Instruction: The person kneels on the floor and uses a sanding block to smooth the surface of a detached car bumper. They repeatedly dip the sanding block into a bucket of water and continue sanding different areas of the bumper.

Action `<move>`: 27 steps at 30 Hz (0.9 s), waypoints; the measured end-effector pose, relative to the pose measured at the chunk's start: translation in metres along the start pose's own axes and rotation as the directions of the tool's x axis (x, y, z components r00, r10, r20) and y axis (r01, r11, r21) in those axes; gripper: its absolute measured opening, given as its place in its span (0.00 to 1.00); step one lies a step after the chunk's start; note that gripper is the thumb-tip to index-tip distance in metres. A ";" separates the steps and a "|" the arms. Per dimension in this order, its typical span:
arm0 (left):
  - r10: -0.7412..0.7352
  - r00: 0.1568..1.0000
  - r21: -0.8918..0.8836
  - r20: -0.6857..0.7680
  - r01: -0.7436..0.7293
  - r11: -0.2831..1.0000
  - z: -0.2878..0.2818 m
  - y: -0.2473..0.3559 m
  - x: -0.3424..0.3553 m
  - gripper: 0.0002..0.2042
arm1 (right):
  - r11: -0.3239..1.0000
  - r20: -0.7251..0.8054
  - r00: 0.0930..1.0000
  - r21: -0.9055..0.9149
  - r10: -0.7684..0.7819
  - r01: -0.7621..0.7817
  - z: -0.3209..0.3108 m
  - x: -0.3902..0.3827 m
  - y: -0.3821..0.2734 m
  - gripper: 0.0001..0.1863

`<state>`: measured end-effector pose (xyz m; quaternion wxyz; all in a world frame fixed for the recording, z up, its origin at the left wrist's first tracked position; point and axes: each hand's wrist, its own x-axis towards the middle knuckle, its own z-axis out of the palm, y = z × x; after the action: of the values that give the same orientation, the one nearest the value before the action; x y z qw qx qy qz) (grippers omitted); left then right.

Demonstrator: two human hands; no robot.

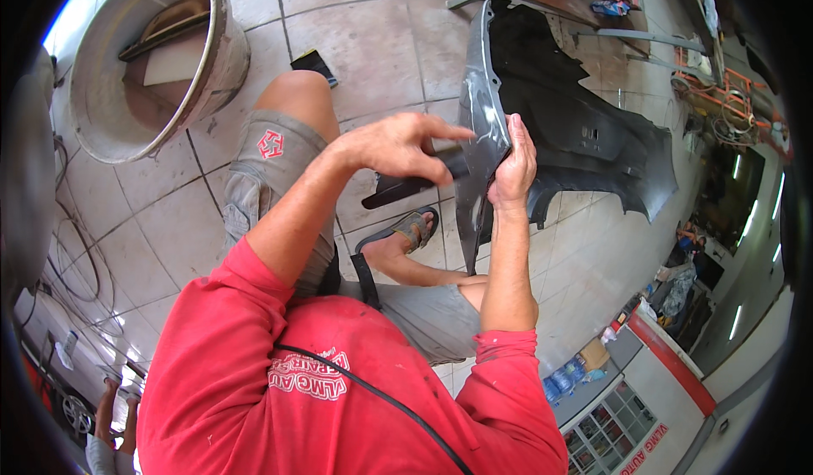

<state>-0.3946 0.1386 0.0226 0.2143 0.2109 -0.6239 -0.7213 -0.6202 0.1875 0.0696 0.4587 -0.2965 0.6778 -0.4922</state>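
A black car fender [550,111] with a glossy grey outer side stands on edge in front of me. My right hand [514,166] grips its near edge, with fingers straight and pointing away and the palm pressed to the rim. From the left, my left hand [405,146] reaches to the grey side with index finger and thumb spread apart. It looks open; its index fingertip is at or touching the surface, and blur hides the exact contact. Beneath that hand juts a dark flat strip [398,189]; I cannot tell whether it belongs to the fender.
A large round tub [229,60] holding boards stands at the far left. A small dark packet [313,66] lies on the tiled floor [356,43]. Hoses [72,246] run along the left. A metal stand [669,39] is at the far right. Another person's legs [106,411] show at lower left.
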 end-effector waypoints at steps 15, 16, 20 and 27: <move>-0.490 0.719 -0.572 -0.493 0.157 0.805 0.041 -0.050 0.032 0.23 | 0.620 0.172 0.869 -0.638 -0.463 0.456 0.015 -0.024 -0.004 0.14; -0.490 0.716 -0.576 -0.498 0.151 0.804 0.042 -0.049 0.031 0.24 | 0.626 0.161 0.869 -0.634 -0.467 0.454 0.017 -0.026 -0.004 0.13; -0.474 0.717 -0.567 -0.511 0.133 0.813 0.046 -0.047 0.031 0.25 | 0.556 0.166 0.815 -0.655 -0.555 0.512 0.015 -0.027 0.005 0.12; -0.447 0.707 -0.552 -0.548 0.096 0.828 0.048 -0.046 0.029 0.27 | 0.571 0.177 0.836 -0.656 -0.519 0.494 0.012 -0.028 0.004 0.11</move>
<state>-0.4485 0.1668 -0.0175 0.3524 0.4826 -0.2667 -0.7562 -0.5983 0.2078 0.0744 0.1457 -0.6150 0.7033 -0.3255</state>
